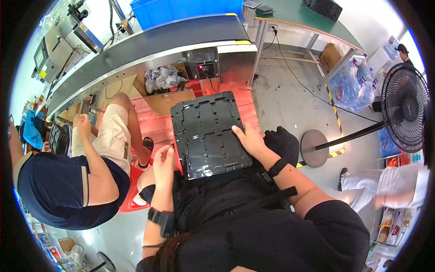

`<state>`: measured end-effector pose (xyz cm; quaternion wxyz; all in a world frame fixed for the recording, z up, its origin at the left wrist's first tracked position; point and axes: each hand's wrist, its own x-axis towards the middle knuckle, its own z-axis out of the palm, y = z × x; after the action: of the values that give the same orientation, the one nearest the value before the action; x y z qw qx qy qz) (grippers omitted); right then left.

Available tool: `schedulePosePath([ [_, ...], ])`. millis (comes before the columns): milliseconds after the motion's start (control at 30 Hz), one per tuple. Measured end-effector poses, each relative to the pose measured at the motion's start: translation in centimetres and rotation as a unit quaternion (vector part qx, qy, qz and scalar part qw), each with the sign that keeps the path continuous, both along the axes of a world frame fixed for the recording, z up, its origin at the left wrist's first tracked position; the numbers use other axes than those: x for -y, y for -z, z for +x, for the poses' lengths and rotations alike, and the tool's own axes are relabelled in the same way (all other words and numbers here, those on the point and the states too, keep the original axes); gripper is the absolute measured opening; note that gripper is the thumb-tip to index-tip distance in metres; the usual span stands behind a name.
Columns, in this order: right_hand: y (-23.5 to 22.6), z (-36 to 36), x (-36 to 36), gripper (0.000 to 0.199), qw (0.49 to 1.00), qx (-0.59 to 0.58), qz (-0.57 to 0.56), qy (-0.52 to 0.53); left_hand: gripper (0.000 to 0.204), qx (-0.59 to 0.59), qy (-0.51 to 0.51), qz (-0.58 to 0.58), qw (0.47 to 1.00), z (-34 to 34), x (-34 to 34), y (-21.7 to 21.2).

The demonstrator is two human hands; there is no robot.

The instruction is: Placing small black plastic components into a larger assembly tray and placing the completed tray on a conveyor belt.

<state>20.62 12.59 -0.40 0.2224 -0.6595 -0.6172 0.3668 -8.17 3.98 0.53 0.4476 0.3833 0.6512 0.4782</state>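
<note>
A black moulded plastic tray [206, 131] with several recessed compartments rests on my lap, tilted away from me. My right hand [250, 139] grips its right edge, thumb on top. My left hand [163, 165] rests against the tray's lower left corner, fingers curled along the edge. Both wrists wear black bands.
A co-worker in a dark shirt and beige shorts [68, 177] sits close on my left on a red stool. A long conveyor belt [149, 43] runs ahead, red crates [158, 118] beneath it. A standing fan [405, 113] and another person's legs [385, 181] are at right.
</note>
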Motion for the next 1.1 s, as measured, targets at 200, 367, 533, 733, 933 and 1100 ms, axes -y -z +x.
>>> schedulePosePath([
  [200,3.0,-0.4,0.9,0.063,0.989,0.096,0.092,-0.059,0.053,-0.216,0.035,0.041,0.975,2.8,0.6,6.9],
  [367,3.7,-1.0,1.2,0.066,0.997,0.024,0.067,-0.016,0.051,-0.146,0.049,-0.03,0.988,3.0,-0.1,3.6],
  [533,2.6,-2.3,1.5,0.067,0.996,0.073,0.044,-0.014,0.049,-0.191,0.06,-0.029,0.979,1.8,-0.3,4.7],
  [733,3.1,-1.8,1.4,0.065,0.998,0.046,0.045,-0.018,0.044,-0.219,0.035,-0.006,0.975,2.9,0.1,4.9],
  [933,3.4,-1.3,1.8,0.059,0.996,0.057,0.063,0.006,0.065,-0.144,0.071,-0.027,0.987,2.0,-0.6,7.7],
  [1100,3.2,-2.9,1.3,0.077,0.999,0.027,-0.003,-0.032,0.07,0.036,0.07,0.012,0.997,1.1,-0.1,6.2],
])
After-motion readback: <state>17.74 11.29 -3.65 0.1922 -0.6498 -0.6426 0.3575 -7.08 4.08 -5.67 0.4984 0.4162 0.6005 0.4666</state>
